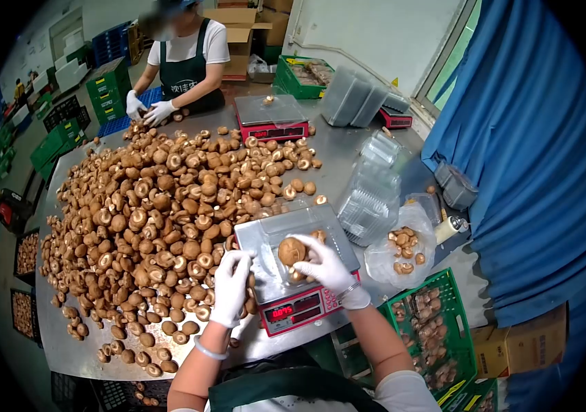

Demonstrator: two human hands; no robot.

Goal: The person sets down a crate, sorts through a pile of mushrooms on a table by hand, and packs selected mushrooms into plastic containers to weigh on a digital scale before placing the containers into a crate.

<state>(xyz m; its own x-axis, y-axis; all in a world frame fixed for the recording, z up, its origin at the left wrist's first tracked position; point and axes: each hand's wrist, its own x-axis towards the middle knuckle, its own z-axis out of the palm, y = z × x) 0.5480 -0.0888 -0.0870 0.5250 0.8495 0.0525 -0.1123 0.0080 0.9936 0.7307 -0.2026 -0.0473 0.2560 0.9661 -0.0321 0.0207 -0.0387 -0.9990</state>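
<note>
My right hand (pixel 326 268), in a white glove, grips a large brown mushroom (pixel 291 252) over a clear plastic tray (pixel 276 269). That tray rests on a red scale (pixel 298 314) with a lit red display, and a few more mushrooms lie in it, partly under my hand. My left hand (pixel 231 287), also gloved, is at the scale's left edge beside a big heap of mushrooms (pixel 149 220). Its fingers are curled together; what they hold, if anything, is hidden.
Across the metal table (pixel 337 147) a gloved co-worker (pixel 193 69) handles mushrooms beside a second scale (pixel 272 130). Stacked clear trays (pixel 368 199) and a plastic bag with mushrooms (pixel 401 264) are to the right. A green crate (pixel 461 329) holds packed trays below.
</note>
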